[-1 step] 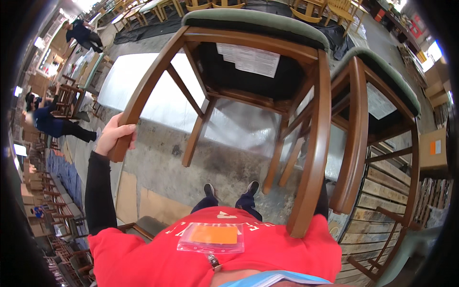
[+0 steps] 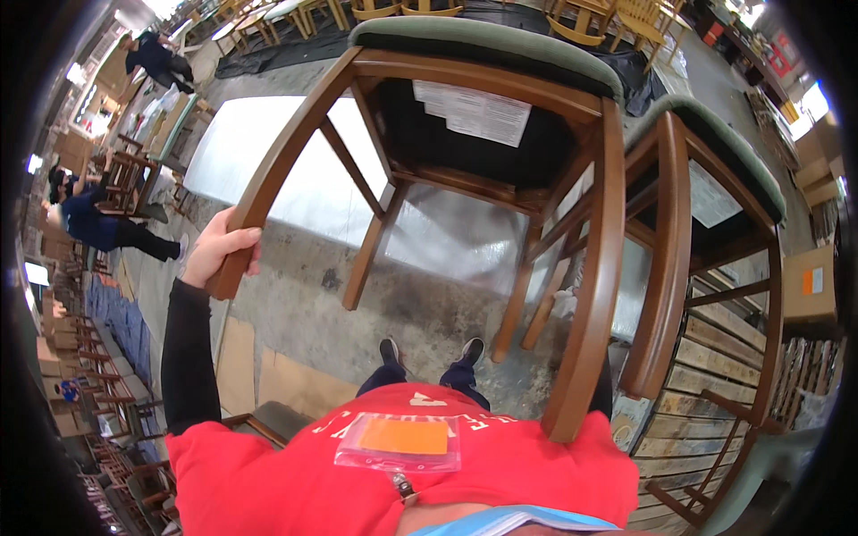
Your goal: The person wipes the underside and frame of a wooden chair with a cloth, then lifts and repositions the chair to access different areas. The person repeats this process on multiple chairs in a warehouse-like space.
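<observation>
My left hand (image 2: 223, 248) is closed around the lower end of one brown wooden leg of a chair (image 2: 474, 80). The chair is tilted, its dark underside with white paper labels facing me and its grey-green padded seat edge on the far side. Close on its right is a second chair (image 2: 663, 268) of the same kind, also showing its underside. My right arm, in a black sleeve (image 2: 602, 386), runs behind the nearest right leg of the first chair. That leg hides my right hand, so its fingers cannot be made out.
Silvery-white sheeting (image 2: 246, 152) lies on the concrete floor beyond the chair. On the right are wooden slats (image 2: 706, 393) and a cardboard box (image 2: 809, 284). Flat cardboard (image 2: 299, 380) lies by my feet. Two people (image 2: 159, 61) stand at the left; more chairs (image 2: 112, 384) line that side.
The tilted chair and my left hand have shifted very slightly to the right in the picture. My left hand keeps its hold on the leg.
</observation>
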`<state>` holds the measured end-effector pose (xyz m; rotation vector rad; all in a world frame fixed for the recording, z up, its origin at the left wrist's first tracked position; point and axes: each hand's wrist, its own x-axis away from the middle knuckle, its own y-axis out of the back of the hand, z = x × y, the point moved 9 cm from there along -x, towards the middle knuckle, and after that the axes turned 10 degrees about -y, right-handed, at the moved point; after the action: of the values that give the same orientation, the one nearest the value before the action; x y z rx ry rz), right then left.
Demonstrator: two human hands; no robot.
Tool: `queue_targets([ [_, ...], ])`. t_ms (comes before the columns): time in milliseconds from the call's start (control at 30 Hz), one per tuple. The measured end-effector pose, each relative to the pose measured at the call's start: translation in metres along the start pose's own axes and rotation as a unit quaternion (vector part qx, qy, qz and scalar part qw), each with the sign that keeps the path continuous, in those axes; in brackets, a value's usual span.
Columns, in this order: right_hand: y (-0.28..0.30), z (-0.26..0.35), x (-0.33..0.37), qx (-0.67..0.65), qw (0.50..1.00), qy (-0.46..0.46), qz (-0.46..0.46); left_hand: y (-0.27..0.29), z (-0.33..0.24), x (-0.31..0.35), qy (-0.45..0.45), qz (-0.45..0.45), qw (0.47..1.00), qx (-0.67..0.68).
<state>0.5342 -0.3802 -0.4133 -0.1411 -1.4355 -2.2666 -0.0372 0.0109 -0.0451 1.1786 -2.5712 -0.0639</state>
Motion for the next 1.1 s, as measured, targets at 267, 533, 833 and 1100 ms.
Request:
queue_targets([
  [267,-0.052,0.251,0.21,-0.56,0.774,0.113,0.274,0.026,0.016,0.01,-0.064,-0.116,0.988,0.08],
  [533,0.036,0.59,0.289,-0.381,0.731,0.56,-0.082,0.04,0.022,-0.001,-0.203,-0.172,0.877,0.401],
  [833,0.019,0.53,0.517,-0.332,0.56,0.758,0.034,0.068,-0.001,0.044,-0.444,-0.235,0.797,0.335],
  [1100,0.031,0.693,0.262,-0.057,0.708,0.665,-0.231,0.017,-0.044,-0.099,-0.26,0.046,0.934,0.239],
])
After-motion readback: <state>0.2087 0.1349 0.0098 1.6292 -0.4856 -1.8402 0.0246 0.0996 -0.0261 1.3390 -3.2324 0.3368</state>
